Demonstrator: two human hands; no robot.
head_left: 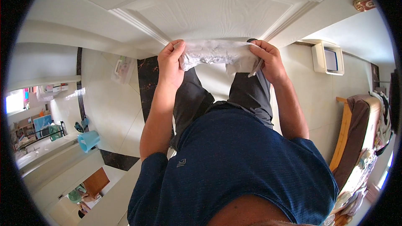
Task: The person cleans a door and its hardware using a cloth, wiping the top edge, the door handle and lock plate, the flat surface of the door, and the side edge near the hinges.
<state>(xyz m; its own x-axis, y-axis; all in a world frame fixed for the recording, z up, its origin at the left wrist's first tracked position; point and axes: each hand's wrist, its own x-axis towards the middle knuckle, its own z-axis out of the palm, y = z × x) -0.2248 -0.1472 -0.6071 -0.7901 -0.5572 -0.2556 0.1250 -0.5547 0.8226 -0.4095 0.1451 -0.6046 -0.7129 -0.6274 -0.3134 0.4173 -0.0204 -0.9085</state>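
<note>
Between my hands stretches a wrinkled, whitish sheet (pixel 217 53), cloth or thin plastic; I cannot tell which. My left hand (pixel 171 60) pinches its left end, thumb on top. Its right end is in my right hand (pixel 270 60), the fingers closed on it, and a loose flap hangs below near that hand. The sheet is held level above my dark-trousered legs (pixel 190 96), in front of a white panelled door (pixel 213 10). A small dark thing shows behind my right thumb; its kind is hidden.
On the left, a clear plastic box (pixel 122 70) lies on the pale tiled floor (pixel 121 113), with a light blue bin (pixel 88 141) and a washbasin (pixel 29 157) further off. A cream tub (pixel 328 58) stands at the right wall, near a wooden-framed bed (pixel 341 132).
</note>
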